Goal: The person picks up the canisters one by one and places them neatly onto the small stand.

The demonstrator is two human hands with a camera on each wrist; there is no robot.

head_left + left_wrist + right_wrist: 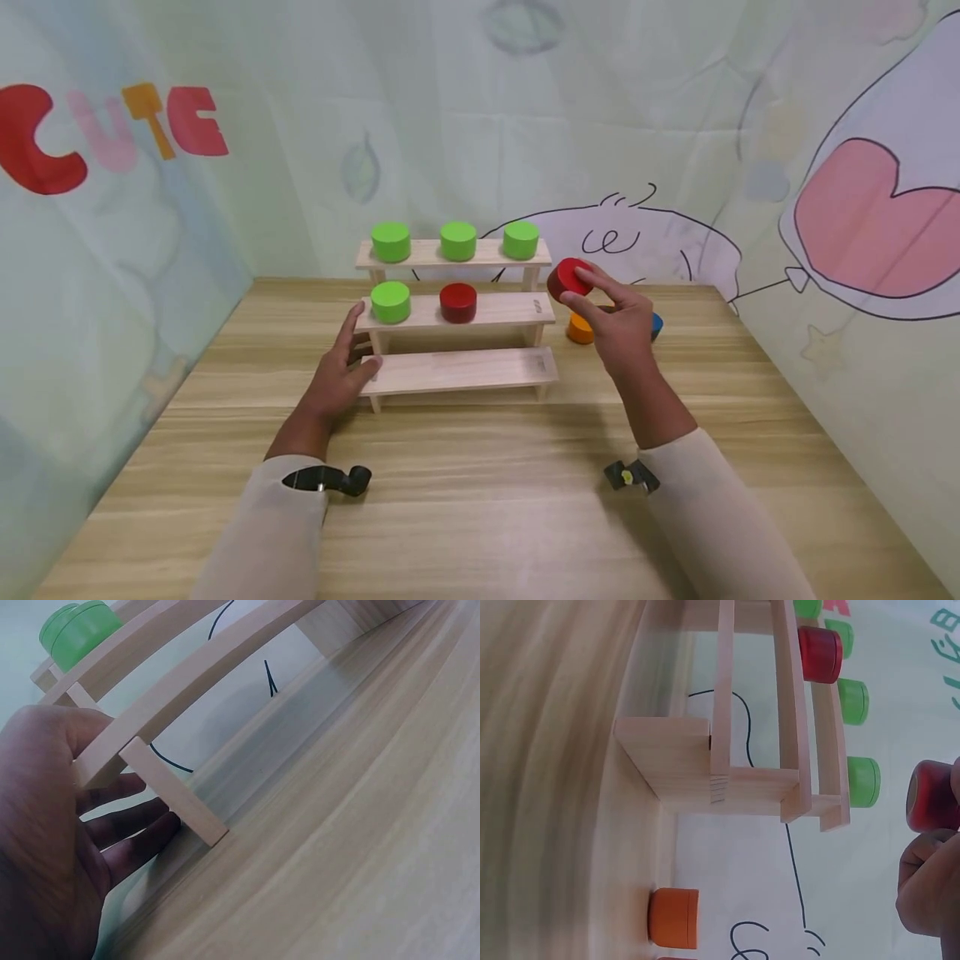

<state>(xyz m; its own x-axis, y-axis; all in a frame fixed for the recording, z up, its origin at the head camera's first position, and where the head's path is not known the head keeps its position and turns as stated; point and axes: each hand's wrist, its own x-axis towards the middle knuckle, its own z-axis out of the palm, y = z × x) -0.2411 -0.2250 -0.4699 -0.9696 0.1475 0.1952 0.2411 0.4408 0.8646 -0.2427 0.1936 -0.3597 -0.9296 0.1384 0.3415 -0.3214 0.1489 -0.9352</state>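
My right hand [628, 333] pinches a red round block [566, 281] between thumb and fingers, raised just off the right end of the rack's middle tier. The right wrist view shows this block [930, 796] from the side. My left hand [335, 382] grips the left end of a three-tiered wooden rack [457, 372], its thumb on the lowest board and its index finger at the middle one. On the middle tier sit a green round block [391, 302] at the left and another red round block [458, 303] at the centre. Three green blocks [458, 242] line the top tier.
On the table [480, 500], right of the rack, stands an orange round block [580, 328], partly behind my right hand. A blue piece [657, 325] peeks out past the same hand. A printed cloth backdrop [450, 125] rises behind and at both sides.
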